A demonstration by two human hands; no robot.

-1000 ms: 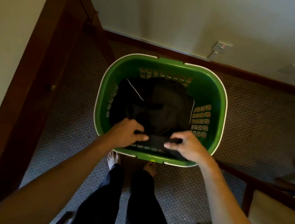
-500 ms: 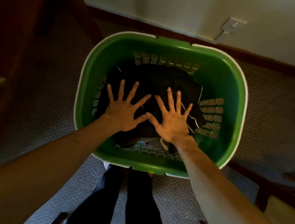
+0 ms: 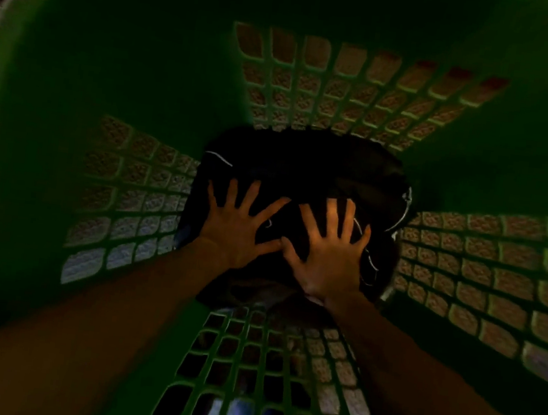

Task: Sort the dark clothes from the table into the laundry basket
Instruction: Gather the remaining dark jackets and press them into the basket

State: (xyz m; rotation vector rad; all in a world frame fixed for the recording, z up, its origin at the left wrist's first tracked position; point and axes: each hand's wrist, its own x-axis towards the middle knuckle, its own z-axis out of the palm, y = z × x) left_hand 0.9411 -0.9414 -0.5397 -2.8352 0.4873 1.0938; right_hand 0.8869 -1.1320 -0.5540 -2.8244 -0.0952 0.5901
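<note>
Both hands — left hand (image 3: 240, 229) and right hand (image 3: 328, 248) — stay spread flat, fingers splayed, on the dark clothes (image 3: 308, 173) at the bottom of the laundry basket (image 3: 110, 66) — whose green walls now fill the view.

- Both bare forearms reach forward and down, converging toward the middle.
- The left hand (image 3: 240, 229) lies flat, palm down, fingers spread wide.
- The right hand (image 3: 327, 253) lies flat beside it, fingers fanned; the thumbs nearly touch.
</note>
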